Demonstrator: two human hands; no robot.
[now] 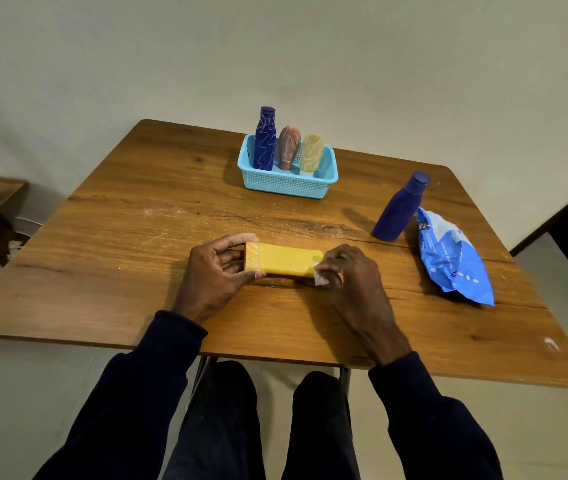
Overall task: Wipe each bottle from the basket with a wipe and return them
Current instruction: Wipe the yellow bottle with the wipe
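yellow bottle (282, 259), turquoise basket (287, 183), blue packet (455, 261)

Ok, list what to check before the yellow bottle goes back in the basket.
1. Grip: the left hand holds the yellow bottle by one end: ok.
2. Wipe: the right hand pinches the wipe at the other end: ok.
3. Cleanliness: the top looks clean, the underside is hidden: cannot tell.
4. Room: the basket has free space at the front: ok.
5. Returns: the blue bottle stands on the table beside the wipes pack, outside the basket: not ok.
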